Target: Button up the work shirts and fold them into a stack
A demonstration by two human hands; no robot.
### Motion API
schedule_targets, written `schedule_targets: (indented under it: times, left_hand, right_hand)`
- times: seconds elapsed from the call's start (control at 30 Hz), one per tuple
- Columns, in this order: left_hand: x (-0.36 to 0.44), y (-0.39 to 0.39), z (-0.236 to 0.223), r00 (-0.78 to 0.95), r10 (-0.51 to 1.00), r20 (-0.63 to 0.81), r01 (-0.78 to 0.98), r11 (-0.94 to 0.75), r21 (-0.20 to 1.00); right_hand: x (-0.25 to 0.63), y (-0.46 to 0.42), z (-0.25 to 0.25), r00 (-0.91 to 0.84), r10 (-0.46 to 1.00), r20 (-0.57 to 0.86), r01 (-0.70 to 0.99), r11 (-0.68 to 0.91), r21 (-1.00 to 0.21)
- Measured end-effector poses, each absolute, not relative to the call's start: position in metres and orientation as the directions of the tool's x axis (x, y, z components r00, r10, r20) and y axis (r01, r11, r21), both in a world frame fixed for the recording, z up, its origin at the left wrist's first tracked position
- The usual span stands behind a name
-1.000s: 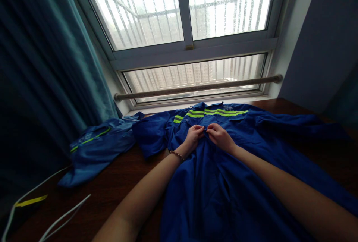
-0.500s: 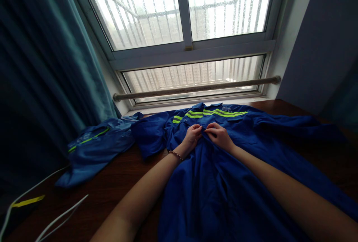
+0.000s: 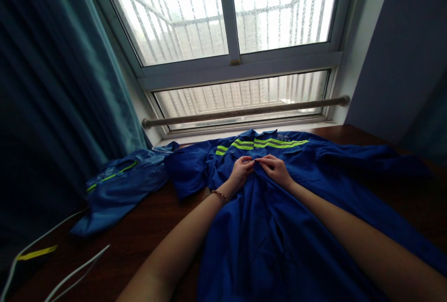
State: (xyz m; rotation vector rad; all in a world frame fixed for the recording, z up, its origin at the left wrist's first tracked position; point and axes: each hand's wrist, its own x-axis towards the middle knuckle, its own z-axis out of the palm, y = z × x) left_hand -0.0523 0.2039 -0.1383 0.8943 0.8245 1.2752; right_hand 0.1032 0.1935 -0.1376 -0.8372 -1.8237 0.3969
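A blue work shirt (image 3: pixel 265 227) with yellow-green reflective stripes lies spread front-up on a dark wooden table (image 3: pixel 139 237), collar toward the window. My left hand (image 3: pixel 241 169), with a bead bracelet on its wrist, and my right hand (image 3: pixel 275 168) meet at the shirt's front opening just below the stripes. Both pinch the fabric edges there, fingers curled and closed. What lies between the fingertips is too small to make out.
A second blue garment (image 3: pixel 118 185) with the same stripes lies folded at the table's left. White cables (image 3: pixel 70 276) and a yellow strip (image 3: pixel 37 251) sit at the near left. A teal curtain (image 3: pixel 52 83) hangs on the left; a window with a rail (image 3: pixel 244 111) stands behind.
My hands stay at the same spot on the shirt front. The fingers have shifted slightly, coming closer together on the fabric edges.
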Motion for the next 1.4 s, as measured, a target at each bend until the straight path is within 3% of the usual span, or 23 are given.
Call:
schedule_targets:
  times: [0.27, 0.4, 0.53, 0.67, 0.8, 1.0, 1.17, 1.4]
  left_hand:
    - [-0.050, 0.200, -0.133, 0.162, 0.987, -0.019, -0.350, 0.075, 0.934]
    - [-0.050, 0.198, -0.131, 0.214, 0.977, 0.010, -0.349, 0.067, 0.935]
    - [-0.048, 0.204, -0.136, 0.302, 0.949, 0.095, -0.208, -0.031, 0.978]
    - [-0.048, 0.215, -0.142, 0.353, 0.924, 0.146, -0.058, -0.134, 0.989]
    - [-0.050, 0.229, -0.146, 0.414, 0.885, 0.215, 0.004, -0.239, 0.971]
    - [-0.056, 0.266, -0.148, 0.462, 0.847, 0.264, 0.037, -0.316, 0.948]
    - [-0.055, 0.283, -0.150, 0.424, 0.864, 0.271, 0.048, -0.320, 0.946]
    - [-0.049, 0.281, -0.132, 0.411, 0.891, 0.195, 0.213, -0.302, 0.929]
  right_hand:
    - [0.103, 0.198, -0.142, -0.240, 0.763, 0.600, 0.467, 0.632, -0.618]
    - [0.102, 0.195, -0.136, -0.162, 0.803, 0.573, 0.600, 0.541, -0.589]
    - [0.096, 0.186, -0.128, -0.124, 0.845, 0.520, 0.753, 0.421, -0.505]
    - [0.089, 0.178, -0.128, -0.196, 0.912, 0.359, 0.820, 0.354, -0.450]
    - [0.090, 0.184, -0.128, -0.203, 0.928, 0.314, 0.861, 0.322, -0.394]
    - [0.095, 0.219, -0.117, -0.099, 0.988, 0.116, 0.852, 0.145, -0.502]
    - [0.101, 0.219, -0.119, -0.089, 0.995, 0.038, 0.810, 0.094, -0.579]
    - [0.112, 0.206, -0.128, -0.078, 0.996, -0.049, 0.604, 0.008, -0.797]
